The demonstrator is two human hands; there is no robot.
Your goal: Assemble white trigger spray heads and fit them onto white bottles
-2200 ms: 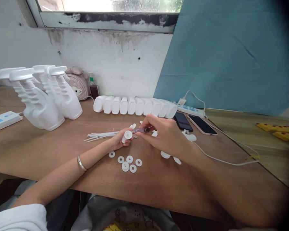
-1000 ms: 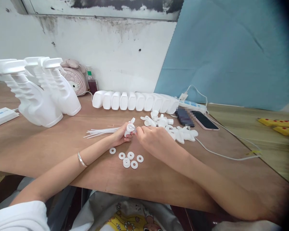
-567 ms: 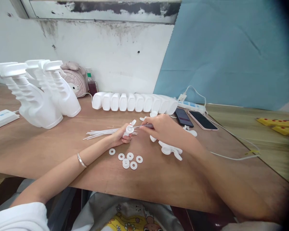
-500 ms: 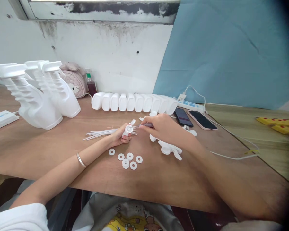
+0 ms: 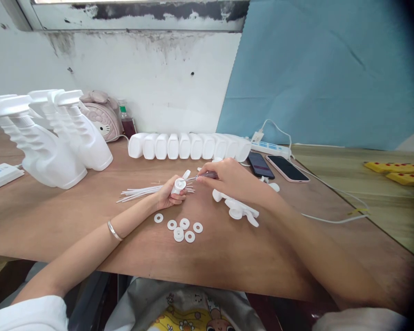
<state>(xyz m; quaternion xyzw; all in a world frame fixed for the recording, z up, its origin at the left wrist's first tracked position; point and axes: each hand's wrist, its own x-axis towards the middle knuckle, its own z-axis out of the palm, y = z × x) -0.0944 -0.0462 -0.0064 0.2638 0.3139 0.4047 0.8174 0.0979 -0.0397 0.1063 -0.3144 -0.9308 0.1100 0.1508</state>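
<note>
A white spray trigger head (image 5: 180,184) is gripped in my left hand (image 5: 169,193), its round cap opening facing up toward me. My right hand (image 5: 224,177) pinches a screwdriver-like tool (image 5: 209,175) with a dark handle, its thin metal shaft pointing left at the cap; I cannot tell whether the tip is inside. On the table below my left hand lie several flat white ring washers (image 5: 189,236). Thin white dip tubes (image 5: 134,194) lie in a loose bundle behind my left wrist. More white trigger heads (image 5: 239,209) rest beneath and beside my right hand.
White spray bottles with triggers (image 5: 65,138) stand at the left. A row of white bottles (image 5: 184,146) lies along the wall. Two phones (image 5: 287,168), a power strip (image 5: 269,148) and a white cable (image 5: 338,221) are at the right. A pink bag (image 5: 103,117) sits behind.
The whole view has shifted slightly. My left hand still holds the trigger head and my right hand still holds the tool against or near its cap; little else differs.
</note>
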